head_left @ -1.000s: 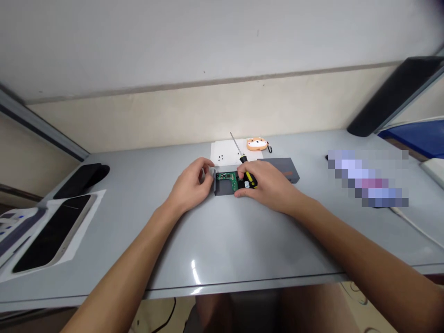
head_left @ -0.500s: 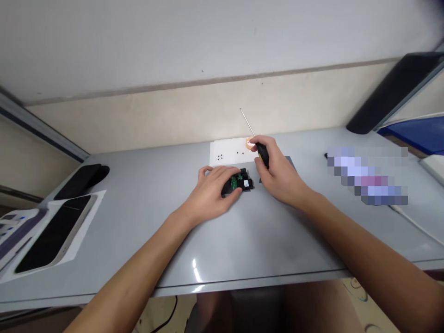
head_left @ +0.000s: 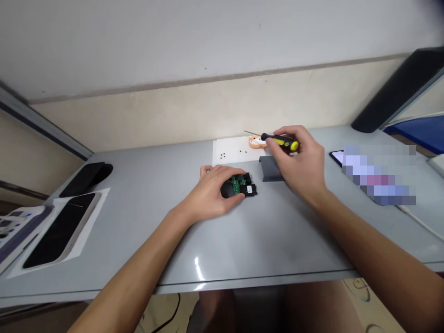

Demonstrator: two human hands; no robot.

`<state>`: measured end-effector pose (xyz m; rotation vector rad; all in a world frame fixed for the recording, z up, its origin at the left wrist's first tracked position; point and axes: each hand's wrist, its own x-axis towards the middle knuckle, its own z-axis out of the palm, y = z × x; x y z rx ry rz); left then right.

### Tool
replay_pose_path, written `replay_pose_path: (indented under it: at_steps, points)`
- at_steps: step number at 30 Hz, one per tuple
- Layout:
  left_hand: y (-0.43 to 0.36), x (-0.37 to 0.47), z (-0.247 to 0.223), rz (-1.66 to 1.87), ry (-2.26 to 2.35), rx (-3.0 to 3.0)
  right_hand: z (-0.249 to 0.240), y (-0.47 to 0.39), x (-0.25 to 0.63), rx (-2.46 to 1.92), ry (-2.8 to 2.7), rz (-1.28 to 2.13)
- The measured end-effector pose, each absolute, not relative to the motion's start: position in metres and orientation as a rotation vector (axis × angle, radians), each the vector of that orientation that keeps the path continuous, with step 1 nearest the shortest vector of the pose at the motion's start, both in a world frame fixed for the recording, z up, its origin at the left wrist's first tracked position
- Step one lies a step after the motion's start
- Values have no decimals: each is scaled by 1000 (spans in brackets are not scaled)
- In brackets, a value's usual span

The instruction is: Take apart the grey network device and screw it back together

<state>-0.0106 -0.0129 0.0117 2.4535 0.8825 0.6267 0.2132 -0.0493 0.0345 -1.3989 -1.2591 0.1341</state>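
My left hand [head_left: 217,192] grips a small green circuit board [head_left: 237,185] with black connectors, its thumb and fingers on opposite sides; the board rests on the table. In my right hand [head_left: 301,159] is a screwdriver [head_left: 281,141] with a black-and-yellow handle, its thin shaft pointing left above the table. Beneath that hand lies a dark grey metal cover [head_left: 270,169], partly hidden by the thumb and palm. Behind the board, several tiny black screws [head_left: 222,156] sit on a sheet of white paper [head_left: 231,145]. An orange-and-white object [head_left: 255,142] lies at the paper's right end.
A grey table [head_left: 156,185] runs along the wall. On the left are a black-topped device [head_left: 60,231] on paper and a black stand [head_left: 81,178]. A phone [head_left: 376,178] with a blurred screen and a white cable [head_left: 419,222] lie right, near a black cylinder [head_left: 388,92].
My right hand has moved right and turned the screwdriver from pointing up and away to pointing left. More of the grey cover and orange object now shows. My left hand stays on the board.
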Motion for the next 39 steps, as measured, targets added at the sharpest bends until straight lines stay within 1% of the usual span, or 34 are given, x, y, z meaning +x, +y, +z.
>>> replay_pose_path:
  at_steps: [4,10,15,27,34,39]
  points:
    - [-12,-11,11,618,911,2446,32,-45,220,-1391,-1184,76]
    - [-11,-11,11,645,867,2467,28,-43,224,-1564,-1296,195]
    - [-11,-12,11,648,860,2467,30,-45,222,-1622,-1326,173]
    - [-13,-13,10,658,803,2445,31,-41,222,-1368,-1066,58]
    - [-13,-11,11,596,848,2388,41,-47,218,-1292,-1038,9]
    - [-12,-11,8,630,821,2403,44,-53,214,-1272,-1035,-24]
